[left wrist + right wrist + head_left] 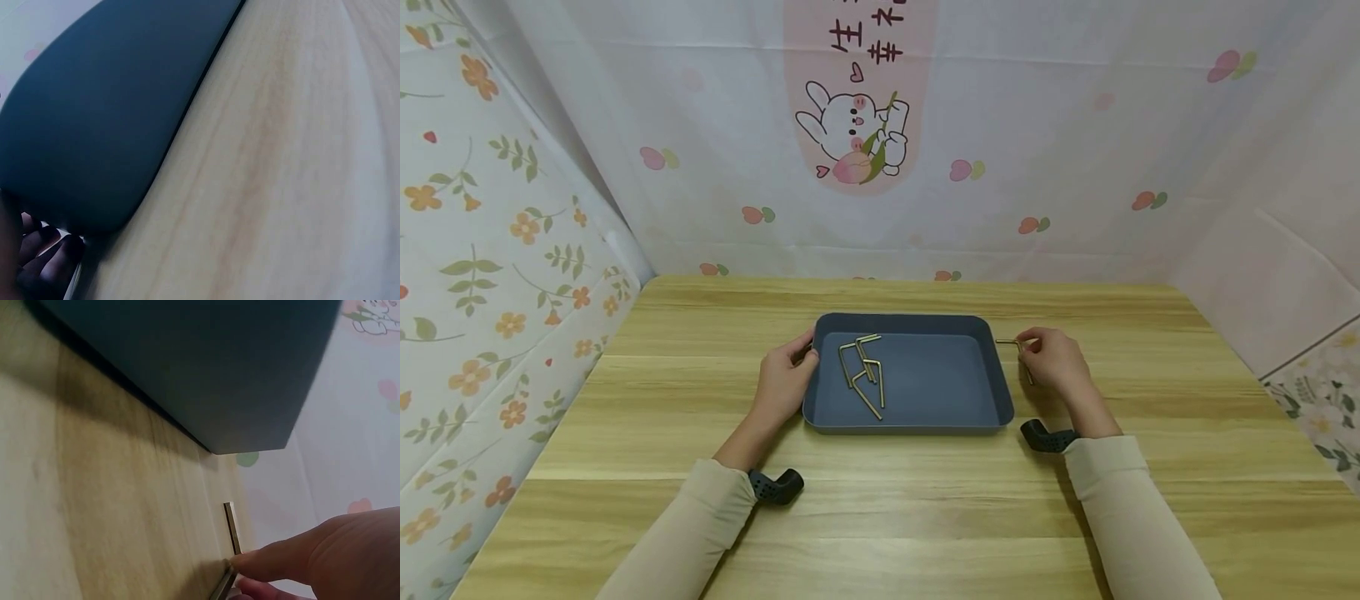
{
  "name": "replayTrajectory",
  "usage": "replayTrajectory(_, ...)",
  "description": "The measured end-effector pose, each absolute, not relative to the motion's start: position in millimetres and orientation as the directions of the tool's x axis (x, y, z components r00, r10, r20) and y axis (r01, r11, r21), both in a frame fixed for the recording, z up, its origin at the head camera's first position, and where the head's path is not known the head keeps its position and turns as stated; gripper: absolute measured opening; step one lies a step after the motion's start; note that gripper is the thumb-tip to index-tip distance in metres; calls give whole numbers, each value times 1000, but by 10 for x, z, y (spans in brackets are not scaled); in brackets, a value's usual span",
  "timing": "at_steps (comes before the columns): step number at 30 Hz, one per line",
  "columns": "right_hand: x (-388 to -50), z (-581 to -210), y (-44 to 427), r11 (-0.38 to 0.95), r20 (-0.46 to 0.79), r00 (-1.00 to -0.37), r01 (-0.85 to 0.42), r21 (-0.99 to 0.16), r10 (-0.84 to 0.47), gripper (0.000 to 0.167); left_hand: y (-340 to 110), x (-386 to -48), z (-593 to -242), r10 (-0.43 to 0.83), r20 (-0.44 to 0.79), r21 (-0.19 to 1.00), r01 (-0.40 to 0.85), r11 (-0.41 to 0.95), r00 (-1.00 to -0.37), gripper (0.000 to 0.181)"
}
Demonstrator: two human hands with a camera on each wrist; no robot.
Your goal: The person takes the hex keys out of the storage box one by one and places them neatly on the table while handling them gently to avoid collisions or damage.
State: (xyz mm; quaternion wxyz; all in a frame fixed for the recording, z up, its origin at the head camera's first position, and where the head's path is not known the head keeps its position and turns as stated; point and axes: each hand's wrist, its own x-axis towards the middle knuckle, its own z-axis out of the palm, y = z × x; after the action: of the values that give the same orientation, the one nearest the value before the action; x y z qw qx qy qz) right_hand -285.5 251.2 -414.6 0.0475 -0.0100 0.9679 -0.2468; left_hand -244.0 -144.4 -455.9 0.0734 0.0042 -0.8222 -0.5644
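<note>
A dark blue-grey tray [925,383] lies on the wooden table, with several brass-coloured L-shaped hex keys [882,383] in its left part. My left hand [782,379] grips the tray's left side, thumb at the rim; in the left wrist view its fingers [59,259] curl beside the tray wall [106,125]. To the right of the tray, my right hand [1054,360] pinches another hex key [1028,375] near its bend, low over the table. The right wrist view shows thumb and finger on this hex key [232,526], its short arm sticking out.
The tray stands mid-table on the wooden tabletop [910,517]. A white printed curtain [1037,150] hangs behind the back edge, and a floral cloth [497,292] runs along the left. Each wrist wears a black camera mount [778,487].
</note>
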Motion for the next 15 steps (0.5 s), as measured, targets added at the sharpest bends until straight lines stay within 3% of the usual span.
replayTrajectory(15, -2764, -3876, 2397, 813, 19, -995, -91, -575, -99, 38, -1441, -2435, -4558, -94, 111, 931, 71, 358, -989, 46)
